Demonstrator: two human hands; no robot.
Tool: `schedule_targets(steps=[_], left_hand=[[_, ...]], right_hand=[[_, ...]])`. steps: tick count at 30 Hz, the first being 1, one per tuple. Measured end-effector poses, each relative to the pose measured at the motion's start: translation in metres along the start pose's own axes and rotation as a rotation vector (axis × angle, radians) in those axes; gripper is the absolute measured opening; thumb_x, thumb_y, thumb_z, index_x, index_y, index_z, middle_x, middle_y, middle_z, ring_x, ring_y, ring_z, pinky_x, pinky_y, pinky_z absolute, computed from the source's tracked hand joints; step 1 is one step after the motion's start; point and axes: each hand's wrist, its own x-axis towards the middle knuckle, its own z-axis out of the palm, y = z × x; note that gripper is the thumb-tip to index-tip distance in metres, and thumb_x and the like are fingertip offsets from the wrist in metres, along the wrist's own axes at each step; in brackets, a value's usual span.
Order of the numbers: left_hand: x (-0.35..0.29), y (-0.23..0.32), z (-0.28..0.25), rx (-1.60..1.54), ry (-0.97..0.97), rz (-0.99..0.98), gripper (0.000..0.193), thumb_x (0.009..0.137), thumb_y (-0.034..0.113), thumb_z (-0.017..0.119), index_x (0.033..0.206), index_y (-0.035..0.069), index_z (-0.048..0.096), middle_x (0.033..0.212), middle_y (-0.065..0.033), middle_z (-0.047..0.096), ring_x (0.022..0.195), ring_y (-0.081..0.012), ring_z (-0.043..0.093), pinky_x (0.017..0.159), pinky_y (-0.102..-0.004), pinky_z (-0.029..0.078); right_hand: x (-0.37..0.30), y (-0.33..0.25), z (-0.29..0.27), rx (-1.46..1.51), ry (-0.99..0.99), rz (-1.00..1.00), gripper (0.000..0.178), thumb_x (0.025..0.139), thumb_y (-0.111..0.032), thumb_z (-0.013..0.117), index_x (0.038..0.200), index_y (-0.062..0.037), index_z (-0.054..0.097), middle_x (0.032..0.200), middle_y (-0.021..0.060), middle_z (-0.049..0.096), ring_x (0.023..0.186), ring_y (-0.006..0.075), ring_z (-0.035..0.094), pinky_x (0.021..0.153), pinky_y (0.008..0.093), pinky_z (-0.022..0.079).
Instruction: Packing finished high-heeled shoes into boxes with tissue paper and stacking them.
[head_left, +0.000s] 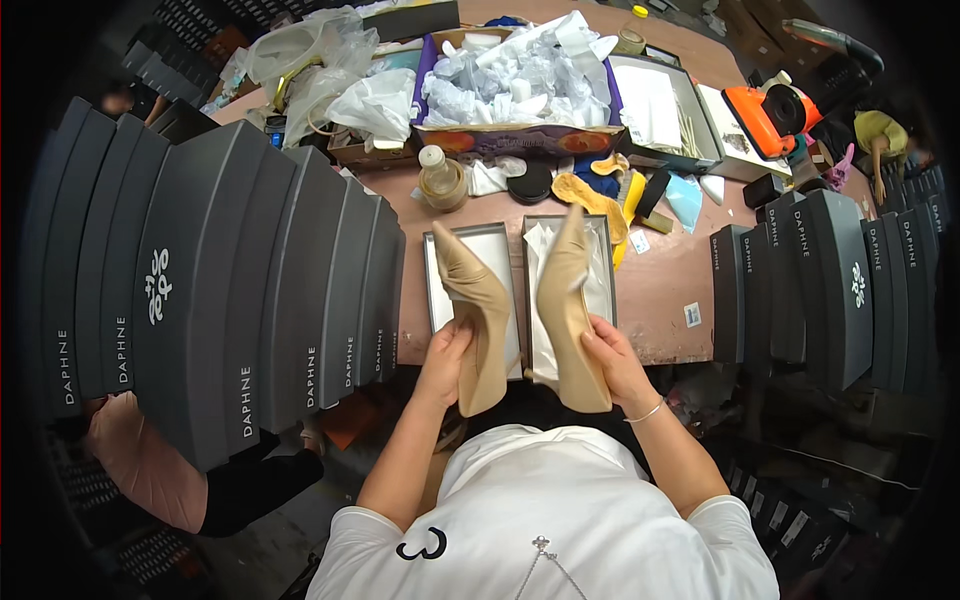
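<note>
My left hand (447, 360) is closed round a beige pointed-toe high-heeled shoe (478, 290). A matching beige high-heeled shoe (566, 310) is gripped in my right hand (615, 366). Both shoes are held up side by side, toes pointing away from me and slightly apart. Beneath them on the table lie two shallow open tray-like parts of a shoebox: a white-lined one (487, 243) on the left and one with crumpled white tissue paper (540, 243) on the right. My palms are partly hidden by the shoes.
Stacks of dark grey shoeboxes (215, 290) rise at left and more shoeboxes (786, 280) at right. A purple carton of crumpled paper (520, 140), a bottle (440, 182), yellow cloths (590, 200) and an orange device (765, 118) stand farther back. Other people are at both sides.
</note>
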Motion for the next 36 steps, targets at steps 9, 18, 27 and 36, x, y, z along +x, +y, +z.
schedule_targets(steps=[9, 18, 27, 36], left_hand=[[0.002, -0.042, 0.028, -0.547, -0.909, -0.522, 0.059, 0.089, 0.057, 0.046, 0.080, 0.000, 0.057, 0.060, -0.0117, 0.052, 0.048, -0.0211, 0.051, 0.045, -0.0300, 0.042], [0.005, -0.043, 0.043, -0.576, -0.943, -0.554, 0.072, 0.088, 0.067, 0.039, 0.077, -0.002, 0.057, 0.058, -0.0135, 0.051, 0.046, -0.0226, 0.051, 0.043, -0.0308, 0.042], [0.019, -0.036, 0.021, -0.204, -0.565, -0.460, 0.047, 0.085, 0.049, 0.059, 0.083, 0.002, 0.056, 0.062, -0.0091, 0.053, 0.047, -0.0187, 0.054, 0.044, -0.0280, 0.043], [0.003, -0.040, 0.052, -0.219, -0.177, -0.351, 0.056, 0.092, 0.032, 0.049, 0.140, 0.006, 0.032, 0.118, -0.0166, 0.053, 0.097, -0.0259, 0.061, 0.080, -0.0351, 0.054]], right_hand=[[-0.003, 0.034, -0.002, 0.498, -0.548, 0.427, 0.051, 0.087, -0.048, 0.054, 0.092, 0.0021, 0.058, 0.067, 0.0159, 0.056, 0.056, 0.0292, 0.057, 0.054, 0.0366, 0.048], [-0.004, 0.025, -0.009, 0.409, -0.567, 0.392, 0.054, 0.087, -0.051, 0.053, 0.089, 0.0021, 0.058, 0.066, 0.0151, 0.055, 0.056, 0.0282, 0.058, 0.053, 0.0356, 0.048], [0.029, 0.006, -0.059, -0.179, -0.203, 0.028, 0.043, 0.093, -0.022, 0.057, 0.127, 0.0021, 0.047, 0.106, 0.0153, 0.061, 0.095, 0.0231, 0.062, 0.081, 0.0325, 0.051], [0.043, 0.002, -0.005, -0.282, -0.061, -0.007, 0.061, 0.096, -0.024, 0.056, 0.146, -0.0062, 0.027, 0.127, 0.0083, 0.052, 0.111, 0.0147, 0.051, 0.094, 0.0278, 0.042]])
